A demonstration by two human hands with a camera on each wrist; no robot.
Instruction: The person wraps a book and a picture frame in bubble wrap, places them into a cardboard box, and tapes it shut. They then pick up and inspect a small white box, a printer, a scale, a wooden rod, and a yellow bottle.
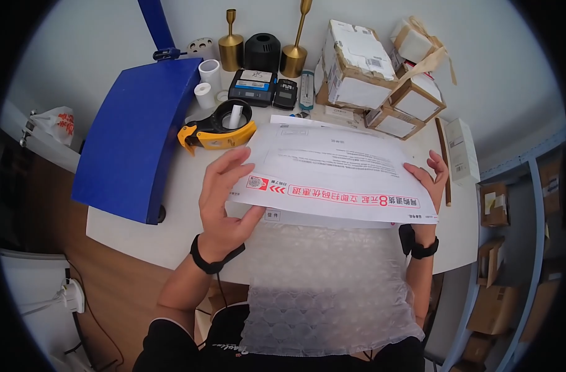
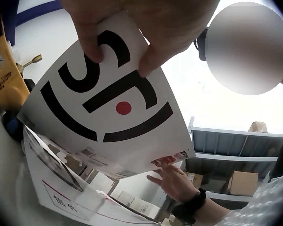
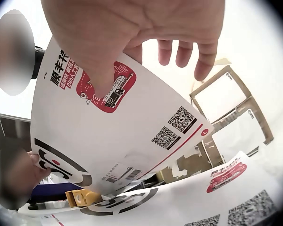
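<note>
A white courier envelope (image 1: 332, 164) with a red printed strip is held up in front of me, tilted above the table. My left hand (image 1: 224, 195) pinches its left edge between thumb and fingers. The right hand (image 1: 430, 183) grips the opposite edge, with the thumb over the printed face in the right wrist view. That face carries a large black logo (image 2: 106, 87) with a red dot. Beneath lies a second white envelope (image 3: 188, 200), mostly covered in the head view. A sheet of bubble wrap (image 1: 326, 285) spreads from under the envelopes toward my lap.
A yellow tape dispenser (image 1: 224, 139) stands beyond my left hand, near a blue curved panel (image 1: 131, 142). Paper rolls (image 1: 209, 74), a label printer (image 1: 250, 87) and brass holders (image 1: 231, 49) line the back. Taped cartons (image 1: 360, 68) stack back right; shelves (image 1: 512, 204) stand right.
</note>
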